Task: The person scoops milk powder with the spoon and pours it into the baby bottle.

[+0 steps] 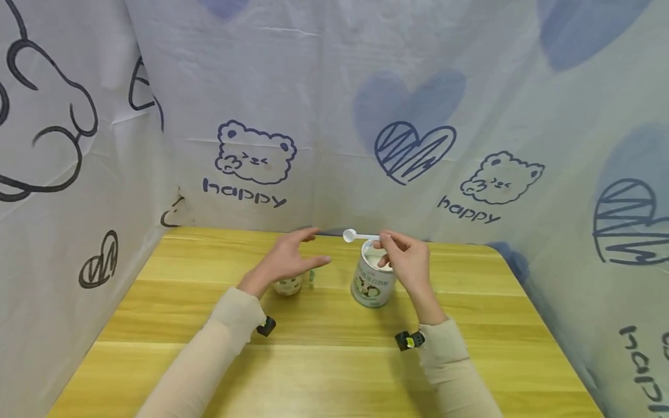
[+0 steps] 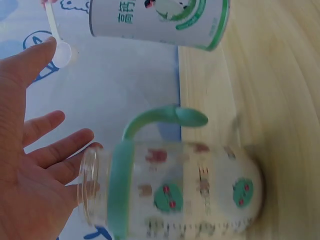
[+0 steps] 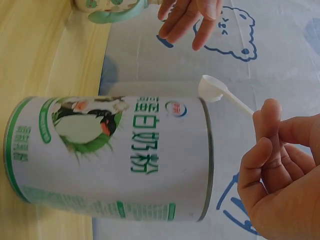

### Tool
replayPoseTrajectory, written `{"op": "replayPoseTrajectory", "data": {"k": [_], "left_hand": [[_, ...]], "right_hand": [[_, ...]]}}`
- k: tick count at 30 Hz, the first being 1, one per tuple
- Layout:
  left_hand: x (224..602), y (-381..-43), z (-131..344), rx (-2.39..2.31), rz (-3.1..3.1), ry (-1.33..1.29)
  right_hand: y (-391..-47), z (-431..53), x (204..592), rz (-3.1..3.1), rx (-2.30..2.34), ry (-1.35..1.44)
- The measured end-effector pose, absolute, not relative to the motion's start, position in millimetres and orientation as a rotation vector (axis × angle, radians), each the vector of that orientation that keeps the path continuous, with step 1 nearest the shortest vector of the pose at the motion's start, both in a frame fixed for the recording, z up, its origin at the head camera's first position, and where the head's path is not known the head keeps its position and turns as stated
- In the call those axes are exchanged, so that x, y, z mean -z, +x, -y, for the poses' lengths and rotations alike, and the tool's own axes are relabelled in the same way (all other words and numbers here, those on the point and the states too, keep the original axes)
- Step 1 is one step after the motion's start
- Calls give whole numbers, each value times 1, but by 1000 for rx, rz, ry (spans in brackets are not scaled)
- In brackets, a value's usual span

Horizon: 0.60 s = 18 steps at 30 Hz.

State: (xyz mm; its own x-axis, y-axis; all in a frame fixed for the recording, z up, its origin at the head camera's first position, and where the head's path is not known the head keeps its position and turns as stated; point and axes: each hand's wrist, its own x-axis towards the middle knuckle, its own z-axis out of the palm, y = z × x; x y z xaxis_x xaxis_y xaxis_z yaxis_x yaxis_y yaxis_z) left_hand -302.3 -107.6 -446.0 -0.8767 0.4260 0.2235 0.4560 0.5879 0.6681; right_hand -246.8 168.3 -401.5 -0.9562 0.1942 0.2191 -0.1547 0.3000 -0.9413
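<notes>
Head view takes in a pale cloth backdrop printed with hearts, bears and the word "happy", rising behind and on both sides of a yellow wood-grain table. Two arms in cream sleeves reach forward over the tabletop. Between them, a white can with a cow picture and green trim stands upright, its top uncovered and pale contents showing inside. To its left, apart from it, stands a clear bottle with a green collar, a curved green handle and small printed figures; its mouth is uncapped, and the left arm and hand partly hide it in the head view. The left hand is above the bottle, fingers and thumb spread apart, holding nothing. The right hand is above the can, its fingers curled and clamped on the handle of a small white scoop. The scoop's bowl points toward the left hand, near the can's rim; whether it holds anything cannot be told.
</notes>
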Motion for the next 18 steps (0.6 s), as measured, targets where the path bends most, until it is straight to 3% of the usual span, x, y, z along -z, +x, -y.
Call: {"op": "replayPoseTrajectory", "data": {"k": [18], "left_hand": [[441,-305,62,1268,2769,-845]], "right_hand": [[-236,-202,402,2264,-1612,-81]]}}
